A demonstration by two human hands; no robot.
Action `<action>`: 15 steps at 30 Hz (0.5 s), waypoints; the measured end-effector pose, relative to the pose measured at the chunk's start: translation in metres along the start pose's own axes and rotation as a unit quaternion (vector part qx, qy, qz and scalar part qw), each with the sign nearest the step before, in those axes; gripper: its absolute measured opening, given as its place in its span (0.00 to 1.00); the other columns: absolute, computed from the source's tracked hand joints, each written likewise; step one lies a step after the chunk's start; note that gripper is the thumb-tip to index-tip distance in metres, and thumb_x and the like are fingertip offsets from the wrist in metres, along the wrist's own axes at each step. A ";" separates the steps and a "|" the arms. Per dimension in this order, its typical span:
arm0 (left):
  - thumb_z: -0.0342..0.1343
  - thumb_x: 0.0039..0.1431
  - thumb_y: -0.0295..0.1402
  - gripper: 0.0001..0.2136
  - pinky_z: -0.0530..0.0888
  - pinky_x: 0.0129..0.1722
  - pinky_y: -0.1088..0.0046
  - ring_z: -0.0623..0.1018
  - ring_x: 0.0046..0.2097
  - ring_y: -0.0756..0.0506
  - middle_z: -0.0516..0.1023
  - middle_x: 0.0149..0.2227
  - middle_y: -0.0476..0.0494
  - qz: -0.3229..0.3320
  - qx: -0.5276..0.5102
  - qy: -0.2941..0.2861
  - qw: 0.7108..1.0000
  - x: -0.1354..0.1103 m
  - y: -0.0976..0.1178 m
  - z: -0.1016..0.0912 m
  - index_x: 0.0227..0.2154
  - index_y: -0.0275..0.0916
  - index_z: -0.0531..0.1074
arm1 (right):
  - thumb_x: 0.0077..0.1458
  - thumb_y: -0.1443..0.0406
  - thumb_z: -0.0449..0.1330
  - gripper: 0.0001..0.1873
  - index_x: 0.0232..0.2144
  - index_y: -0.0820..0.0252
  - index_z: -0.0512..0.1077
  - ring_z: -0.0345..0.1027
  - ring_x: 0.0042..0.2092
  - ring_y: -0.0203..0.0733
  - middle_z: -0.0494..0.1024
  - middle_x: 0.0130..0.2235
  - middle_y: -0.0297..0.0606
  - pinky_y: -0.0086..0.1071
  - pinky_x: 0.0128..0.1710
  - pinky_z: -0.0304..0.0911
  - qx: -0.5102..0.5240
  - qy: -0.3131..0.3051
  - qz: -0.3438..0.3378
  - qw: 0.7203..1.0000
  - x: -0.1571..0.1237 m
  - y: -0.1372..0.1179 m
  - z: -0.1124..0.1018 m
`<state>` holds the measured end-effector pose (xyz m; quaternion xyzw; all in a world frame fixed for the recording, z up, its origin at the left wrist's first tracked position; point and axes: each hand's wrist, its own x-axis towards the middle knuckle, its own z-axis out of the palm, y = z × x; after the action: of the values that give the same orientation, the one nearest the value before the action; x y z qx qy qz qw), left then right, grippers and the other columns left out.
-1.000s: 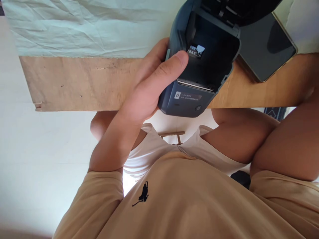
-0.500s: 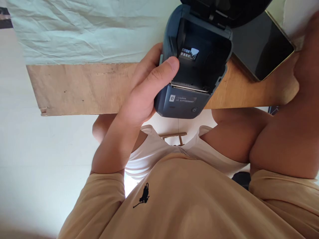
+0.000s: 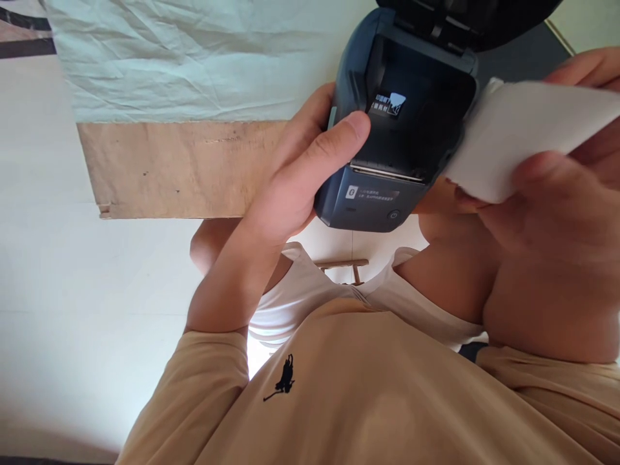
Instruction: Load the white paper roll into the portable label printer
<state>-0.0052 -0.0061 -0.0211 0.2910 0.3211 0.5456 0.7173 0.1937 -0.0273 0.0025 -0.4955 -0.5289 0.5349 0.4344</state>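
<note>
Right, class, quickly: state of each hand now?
Left hand: closed, holding the dark device by its side.
Right hand: closed, holding a white object.

Indoors, likely a home: wrinkled pale-green cloth over a brown, straight-edged wooden tabletop, smooth white tiled floor. Room type unclear.

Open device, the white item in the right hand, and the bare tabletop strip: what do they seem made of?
Open device: probably hard plastic, dark blue and satin, judging by moulded edges and soft highlights.
White item: perhaps paper; it looks matte and plain, but blur leaves this open.
Tabletop strip: wood, possibly plywood, with visible grain and dark specks.
</note>
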 end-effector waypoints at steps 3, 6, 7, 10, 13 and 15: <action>0.59 0.55 0.48 0.15 0.71 0.27 0.81 0.76 0.31 0.53 0.74 0.30 0.48 0.006 0.030 0.032 0.999 0.002 0.001 0.001 0.31 0.39 0.74 | 0.50 0.54 0.63 0.30 0.55 0.48 0.59 0.65 0.39 0.19 0.66 0.42 0.32 0.18 0.32 0.64 -0.008 -0.035 -0.014 0.999 0.001 -0.002 0.005; 0.58 0.55 0.54 0.18 0.74 0.29 0.78 0.81 0.36 0.47 0.75 0.28 0.47 -0.045 0.061 0.061 0.995 0.005 0.011 0.003 0.35 0.43 0.75 | 0.54 0.54 0.58 0.30 0.57 0.43 0.54 0.67 0.42 0.22 0.65 0.49 0.31 0.19 0.30 0.63 0.020 -0.036 0.024 0.999 0.004 -0.005 0.003; 0.57 0.56 0.54 0.19 0.75 0.31 0.77 0.82 0.39 0.45 0.75 0.28 0.47 -0.069 0.064 0.061 0.994 0.007 0.015 0.003 0.39 0.45 0.75 | 0.55 0.53 0.57 0.30 0.57 0.45 0.53 0.67 0.41 0.24 0.65 0.49 0.32 0.21 0.28 0.62 0.024 -0.030 0.029 0.999 0.004 -0.006 0.003; 0.56 0.57 0.53 0.19 0.76 0.33 0.75 0.83 0.43 0.42 0.76 0.27 0.47 -0.096 0.062 0.069 0.991 0.015 0.025 0.003 0.44 0.47 0.75 | 0.54 0.53 0.58 0.29 0.55 0.54 0.56 0.65 0.37 0.24 0.65 0.45 0.35 0.24 0.26 0.61 0.002 0.005 0.005 1.000 0.003 -0.004 0.004; 0.55 0.58 0.53 0.19 0.76 0.34 0.75 0.83 0.43 0.42 0.76 0.28 0.48 -0.096 0.062 0.074 0.991 0.021 0.029 0.003 0.45 0.47 0.74 | 0.51 0.55 0.61 0.30 0.53 0.54 0.56 0.63 0.37 0.22 0.64 0.43 0.36 0.22 0.27 0.58 -0.019 0.030 -0.023 0.999 0.000 0.000 0.005; 0.55 0.59 0.52 0.19 0.77 0.34 0.75 0.83 0.43 0.42 0.76 0.28 0.48 -0.094 0.062 0.076 0.991 0.023 0.030 0.003 0.45 0.47 0.74 | 0.49 0.52 0.62 0.34 0.55 0.49 0.54 0.64 0.41 0.23 0.64 0.49 0.36 0.23 0.32 0.62 -0.032 0.041 -0.011 0.999 -0.001 0.002 0.005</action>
<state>-0.0162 0.0225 0.0003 0.2611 0.4334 0.4753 0.7198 0.1893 -0.0292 0.0008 -0.5250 -0.5327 0.4924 0.4451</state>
